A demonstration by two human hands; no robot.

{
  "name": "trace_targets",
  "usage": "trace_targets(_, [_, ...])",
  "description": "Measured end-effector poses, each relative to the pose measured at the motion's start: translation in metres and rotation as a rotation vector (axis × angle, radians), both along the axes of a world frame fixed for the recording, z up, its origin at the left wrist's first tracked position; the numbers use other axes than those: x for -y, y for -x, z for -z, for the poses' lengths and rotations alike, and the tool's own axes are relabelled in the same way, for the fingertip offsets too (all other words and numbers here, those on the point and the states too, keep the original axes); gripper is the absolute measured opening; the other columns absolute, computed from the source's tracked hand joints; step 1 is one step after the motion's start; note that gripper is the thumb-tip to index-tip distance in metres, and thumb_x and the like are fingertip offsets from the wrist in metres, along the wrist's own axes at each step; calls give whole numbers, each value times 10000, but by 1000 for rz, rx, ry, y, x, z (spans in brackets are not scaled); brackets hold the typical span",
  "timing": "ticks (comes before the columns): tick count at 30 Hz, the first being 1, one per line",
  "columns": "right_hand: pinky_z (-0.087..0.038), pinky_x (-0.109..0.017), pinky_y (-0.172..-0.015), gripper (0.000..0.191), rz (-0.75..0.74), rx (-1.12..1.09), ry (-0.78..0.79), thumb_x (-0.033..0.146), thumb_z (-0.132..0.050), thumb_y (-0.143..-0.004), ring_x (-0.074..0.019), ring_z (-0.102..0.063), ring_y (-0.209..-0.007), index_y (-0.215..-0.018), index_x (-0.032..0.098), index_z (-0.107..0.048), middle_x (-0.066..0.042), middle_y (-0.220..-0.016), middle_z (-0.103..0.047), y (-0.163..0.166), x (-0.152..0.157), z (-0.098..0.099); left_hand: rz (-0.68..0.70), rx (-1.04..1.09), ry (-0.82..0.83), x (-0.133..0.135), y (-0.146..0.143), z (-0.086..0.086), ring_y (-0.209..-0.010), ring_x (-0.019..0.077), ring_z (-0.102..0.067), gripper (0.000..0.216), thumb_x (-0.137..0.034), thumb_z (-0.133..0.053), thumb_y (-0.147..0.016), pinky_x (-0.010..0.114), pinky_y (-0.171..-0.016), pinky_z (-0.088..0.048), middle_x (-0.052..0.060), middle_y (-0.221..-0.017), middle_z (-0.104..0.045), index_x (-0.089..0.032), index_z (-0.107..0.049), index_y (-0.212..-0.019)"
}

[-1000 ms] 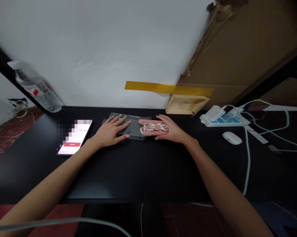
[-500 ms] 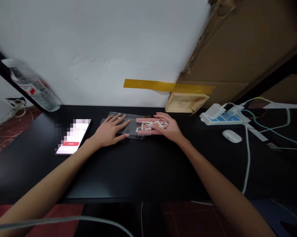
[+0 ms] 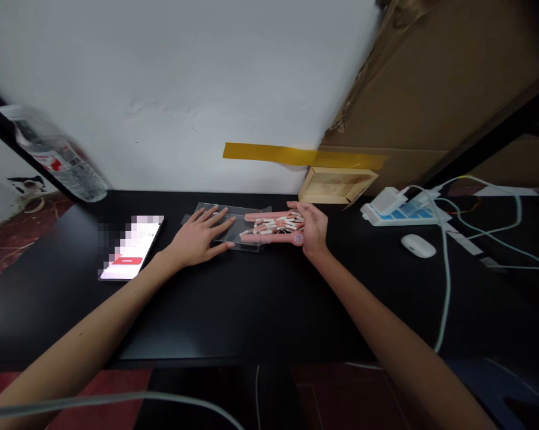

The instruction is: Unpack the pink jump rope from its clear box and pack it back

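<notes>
A clear plastic sheet (image 3: 233, 214) lies flat on the black desk (image 3: 251, 298) near the wall. My left hand (image 3: 199, 237) rests on the sheet's left part, palm down, fingers spread. My right hand (image 3: 311, 227) sits at the sheet's right edge. It grips the end of a pink holder (image 3: 271, 224) that carries several small white pieces and lies partly over the sheet.
A lit phone (image 3: 132, 246) lies to the left, with a water bottle (image 3: 54, 155) behind it. A small wooden box (image 3: 336, 185) stands by the wall. A power strip (image 3: 399, 209), a white mouse (image 3: 418, 245) and white cables (image 3: 448, 269) fill the right side.
My right hand has turned from palm-up to gripping the pink holder's end, and the holder has slid left over the sheet. My left hand has stayed in place.
</notes>
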State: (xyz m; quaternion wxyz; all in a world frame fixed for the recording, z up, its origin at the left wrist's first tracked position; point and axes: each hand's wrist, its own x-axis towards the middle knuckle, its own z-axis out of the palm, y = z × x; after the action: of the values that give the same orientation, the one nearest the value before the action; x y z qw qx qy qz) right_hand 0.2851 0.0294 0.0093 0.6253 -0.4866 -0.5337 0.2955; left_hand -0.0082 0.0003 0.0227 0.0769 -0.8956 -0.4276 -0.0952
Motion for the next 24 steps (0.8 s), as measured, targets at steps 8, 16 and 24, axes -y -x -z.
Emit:
trace_targets(8, [-576, -440, -753, 323, 25, 8, 87, 525, -591, -816, -279, -704, -796, -775, 225, -705, -53, -770, -734, 6, -6, 12, -17, 0, 6, -1, -1, 0, -1499, 310, -285, 705, -692, -298, -1002, 520, -1203, -258, 76, -1601, -375, -241, -412, -1532])
trace_targets(16, [-428, -555, -1077, 458, -360, 769, -209, 544, -665, -818, -331, -605, -1208, -1153, 234, -692, -97, -1229, -696, -29, -1, -1, -18, -28, 2, -4, 2, -2, -1496, 295, -294, 698, -690, -305, -1005, 487, -1207, -253, 81, -1606, -362, -249, -411, -1536])
trace_targets(24, [-296, -592, -1186, 555, -314, 1276, -343, 425, -714, -829, -341, -528, -1329, -1328, 205, -611, -105, -1327, -663, -25, 11, -10, -9, 13, 7, -4, 2, -1, -1490, 301, -307, 705, -695, -326, -999, 494, -1203, -258, 88, -1600, -373, -240, -428, -1528])
